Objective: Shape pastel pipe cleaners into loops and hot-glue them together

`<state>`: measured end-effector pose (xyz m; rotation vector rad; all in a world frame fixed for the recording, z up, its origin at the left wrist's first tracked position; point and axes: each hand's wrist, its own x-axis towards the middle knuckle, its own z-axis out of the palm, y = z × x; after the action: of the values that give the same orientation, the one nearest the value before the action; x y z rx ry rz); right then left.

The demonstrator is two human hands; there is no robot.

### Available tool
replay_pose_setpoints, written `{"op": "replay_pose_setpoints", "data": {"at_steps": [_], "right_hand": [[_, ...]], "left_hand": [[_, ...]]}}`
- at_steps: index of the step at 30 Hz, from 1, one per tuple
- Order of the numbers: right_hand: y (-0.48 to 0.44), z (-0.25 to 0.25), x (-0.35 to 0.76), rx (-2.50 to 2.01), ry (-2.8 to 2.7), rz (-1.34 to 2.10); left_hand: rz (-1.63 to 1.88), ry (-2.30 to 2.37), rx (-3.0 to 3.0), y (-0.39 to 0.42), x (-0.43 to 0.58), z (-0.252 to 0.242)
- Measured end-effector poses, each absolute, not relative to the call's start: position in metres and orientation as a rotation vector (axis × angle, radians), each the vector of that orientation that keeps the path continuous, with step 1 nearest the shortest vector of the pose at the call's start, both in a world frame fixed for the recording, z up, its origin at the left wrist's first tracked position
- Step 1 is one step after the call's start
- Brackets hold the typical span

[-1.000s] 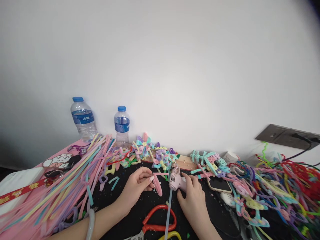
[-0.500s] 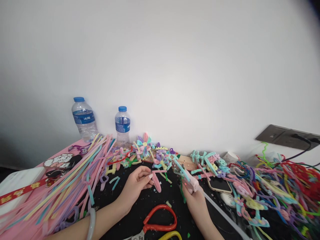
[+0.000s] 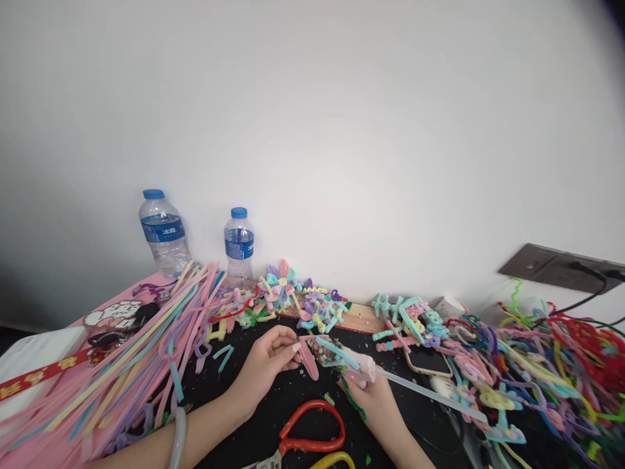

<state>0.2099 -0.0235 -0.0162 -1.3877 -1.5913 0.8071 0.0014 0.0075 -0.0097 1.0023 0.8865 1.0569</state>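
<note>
My left hand [image 3: 274,359] pinches a bent pink pipe cleaner [image 3: 308,360] between thumb and fingertips. Its loop points down and to the right. In my right hand [image 3: 372,394] is a pale pink hot glue gun [image 3: 360,368], with a small red light showing. A long translucent glue stick [image 3: 430,392] sticks out of its back end. The gun's nozzle end points left, close to the pink pipe cleaner; whether they touch I cannot tell. A light blue strip lies along the gun, and a green pipe cleaner [image 3: 355,402] hangs beside my right fingers.
Red-handled scissors [image 3: 315,445] lie in front on the black mat. Long pipe cleaners [image 3: 161,339] spread at the left, tangled ones [image 3: 551,378] at the right. Two water bottles [image 3: 165,234] and finished pipe cleaner flowers [image 3: 283,281] stand by the wall. A phone [image 3: 430,361] rests to the right.
My right hand has turned the glue gun and brought its nozzle end left and down, to the pink pipe cleaner. The glue stick lies flatter. My left hand has hardly moved.
</note>
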Motion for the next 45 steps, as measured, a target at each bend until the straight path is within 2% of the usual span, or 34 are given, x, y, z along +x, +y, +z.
{"op": "replay_pose_setpoints", "data": {"at_steps": [45], "right_hand": [[-0.0257,-0.0167,0.2095,-1.313,-1.624,0.826]], "left_hand": [[1.050,0.890,1.014,0.0073,0.0010,-0.0063]]}}
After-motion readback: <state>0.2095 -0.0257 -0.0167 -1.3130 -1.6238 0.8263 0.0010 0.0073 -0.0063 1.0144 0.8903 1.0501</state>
